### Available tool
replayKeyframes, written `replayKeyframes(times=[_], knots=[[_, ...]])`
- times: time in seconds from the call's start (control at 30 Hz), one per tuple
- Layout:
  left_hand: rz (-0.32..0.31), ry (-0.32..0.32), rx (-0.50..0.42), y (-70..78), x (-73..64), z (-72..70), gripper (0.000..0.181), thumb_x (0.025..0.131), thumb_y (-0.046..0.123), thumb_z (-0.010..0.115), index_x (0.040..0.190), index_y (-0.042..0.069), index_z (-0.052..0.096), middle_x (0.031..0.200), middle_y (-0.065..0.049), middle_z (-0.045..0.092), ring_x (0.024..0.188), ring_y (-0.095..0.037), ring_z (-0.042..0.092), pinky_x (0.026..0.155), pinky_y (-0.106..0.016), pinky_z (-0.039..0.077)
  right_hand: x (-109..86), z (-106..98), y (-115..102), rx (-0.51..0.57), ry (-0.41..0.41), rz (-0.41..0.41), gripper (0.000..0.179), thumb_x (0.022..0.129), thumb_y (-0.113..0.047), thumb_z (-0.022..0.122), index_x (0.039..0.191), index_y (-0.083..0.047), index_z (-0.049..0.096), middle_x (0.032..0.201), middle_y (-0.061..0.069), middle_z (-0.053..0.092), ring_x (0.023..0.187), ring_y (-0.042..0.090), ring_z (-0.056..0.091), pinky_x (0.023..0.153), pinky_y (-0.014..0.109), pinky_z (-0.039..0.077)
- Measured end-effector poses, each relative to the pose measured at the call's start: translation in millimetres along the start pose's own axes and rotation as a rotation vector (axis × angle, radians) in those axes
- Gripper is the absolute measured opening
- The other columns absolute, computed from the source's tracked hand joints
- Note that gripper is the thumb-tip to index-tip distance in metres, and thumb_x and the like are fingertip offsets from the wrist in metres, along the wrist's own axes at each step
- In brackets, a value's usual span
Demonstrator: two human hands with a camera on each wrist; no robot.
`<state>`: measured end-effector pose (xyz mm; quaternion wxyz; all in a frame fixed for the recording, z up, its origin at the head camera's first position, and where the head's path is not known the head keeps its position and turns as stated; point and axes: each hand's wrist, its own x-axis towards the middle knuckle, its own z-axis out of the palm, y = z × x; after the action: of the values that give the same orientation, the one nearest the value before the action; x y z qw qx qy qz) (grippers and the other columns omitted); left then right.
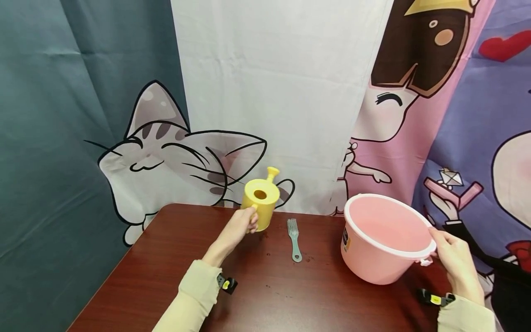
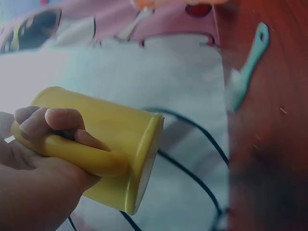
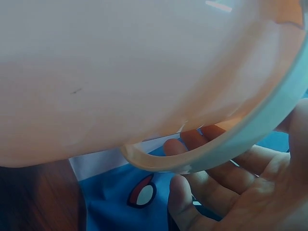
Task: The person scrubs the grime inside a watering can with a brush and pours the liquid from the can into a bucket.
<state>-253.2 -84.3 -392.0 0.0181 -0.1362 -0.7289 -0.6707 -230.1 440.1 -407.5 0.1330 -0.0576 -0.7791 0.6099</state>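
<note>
A yellow toy watering can with a round top opening is held just above the table's back part. My left hand grips its handle, fingers curled round the loop in the left wrist view. A pink bucket with a pale rim stands tilted at the right side. At its right edge my right hand holds the rim's side handle; in the right wrist view the fingers reach behind the handle. Between can and bucket lies a blue-green fork, tines pointing away.
The dark red-brown table ends at a hanging cloth printed with cartoon figures. Small wet spots show on the wood near the fork. A dark strap with a small device sits on each wrist.
</note>
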Motion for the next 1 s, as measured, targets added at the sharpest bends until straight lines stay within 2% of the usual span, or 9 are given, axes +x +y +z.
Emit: replayKeyframes(times=[0.13,0.23,0.3,0.37,0.5,0.6,0.73,0.8,1.0], knots=[[0.096,-0.088,0.126,20.7,18.9,25.7,0.046,0.105,0.026,0.034,0.067,0.003,0.043,0.061,-0.005,0.041,0.059,-0.029,0.046,0.059,-0.028,0.039,-0.3,-0.9,-0.2,-0.080,0.027,0.002,0.028,0.100,-0.035,0.055,0.077,-0.028,0.071,0.062,-0.007,0.058,0.056,0.007,0.055,0.053,0.021,0.045],[0.142,-0.138,0.207,33.9,31.8,44.1,0.045,0.104,0.028,0.033,0.068,0.003,0.047,0.062,-0.008,0.048,0.063,-0.034,0.054,0.061,-0.030,0.042,-0.1,-0.3,-0.4,-0.113,0.039,0.004,0.029,0.100,-0.037,0.054,0.077,-0.030,0.070,0.062,-0.008,0.058,0.056,0.007,0.054,0.052,0.021,0.044],[0.161,-0.157,0.264,39.8,39.8,56.2,0.046,0.104,0.030,0.034,0.070,0.003,0.051,0.065,-0.011,0.056,0.067,-0.032,0.060,0.063,-0.030,0.044,0.6,0.2,-1.1,-0.092,0.028,0.004,0.029,0.100,-0.037,0.054,0.078,-0.028,0.070,0.062,-0.008,0.058,0.056,0.007,0.055,0.052,0.021,0.046],[0.177,-0.178,0.316,44.2,46.2,68.3,0.047,0.104,0.032,0.034,0.071,0.004,0.054,0.069,-0.011,0.061,0.070,-0.024,0.063,0.065,-0.029,0.046,0.7,0.7,-1.5,-0.081,0.026,0.000,0.028,0.100,-0.037,0.055,0.078,-0.028,0.071,0.063,-0.008,0.059,0.056,0.007,0.055,0.053,0.021,0.047],[0.238,-0.215,0.447,50.7,56.7,92.8,0.047,0.103,0.034,0.035,0.070,0.010,0.057,0.067,-0.002,0.060,0.058,-0.011,0.053,0.057,-0.026,0.042,-0.6,0.2,-1.1,-0.088,0.030,-0.006,0.029,0.100,-0.036,0.054,0.078,-0.027,0.070,0.063,-0.008,0.058,0.056,0.006,0.055,0.053,0.021,0.047],[0.290,-0.243,0.525,56.1,62.9,108.9,0.045,0.102,0.035,0.036,0.066,0.014,0.054,0.060,0.003,0.053,0.050,-0.011,0.040,0.049,-0.026,0.035,-0.7,0.6,-1.2,-0.087,0.033,-0.002,0.029,0.100,-0.036,0.055,0.078,-0.026,0.071,0.063,-0.008,0.058,0.056,0.006,0.055,0.053,0.020,0.046],[0.350,-0.300,0.639,62.4,71.6,131.7,0.042,0.102,0.033,0.036,0.066,0.017,0.050,0.058,0.006,0.045,0.051,-0.009,0.039,0.051,-0.023,0.034,0.4,0.5,-1.4,-0.062,0.034,0.009,0.029,0.100,-0.035,0.056,0.079,-0.022,0.071,0.062,-0.006,0.057,0.055,0.008,0.055,0.052,0.021,0.045],[0.383,-0.331,0.749,65.0,75.3,143.5,0.040,0.102,0.031,0.037,0.066,0.017,0.049,0.058,0.007,0.044,0.053,-0.008,0.040,0.054,-0.022,0.035,0.8,0.7,-1.4,-0.080,0.040,0.010,0.030,0.100,-0.036,0.055,0.079,-0.022,0.071,0.061,-0.006,0.057,0.055,0.009,0.054,0.051,0.022,0.044],[0.519,-0.366,1.183,74.0,84.2,176.5,0.034,0.099,0.034,0.043,0.069,0.020,0.050,0.063,0.007,0.050,0.064,-0.007,0.050,0.070,-0.027,0.037,0.1,3.0,-2.0,-0.152,0.065,-0.007,0.033,0.101,-0.037,0.052,0.078,-0.020,0.070,0.060,-0.006,0.056,0.056,0.010,0.054,0.051,0.024,0.043]])
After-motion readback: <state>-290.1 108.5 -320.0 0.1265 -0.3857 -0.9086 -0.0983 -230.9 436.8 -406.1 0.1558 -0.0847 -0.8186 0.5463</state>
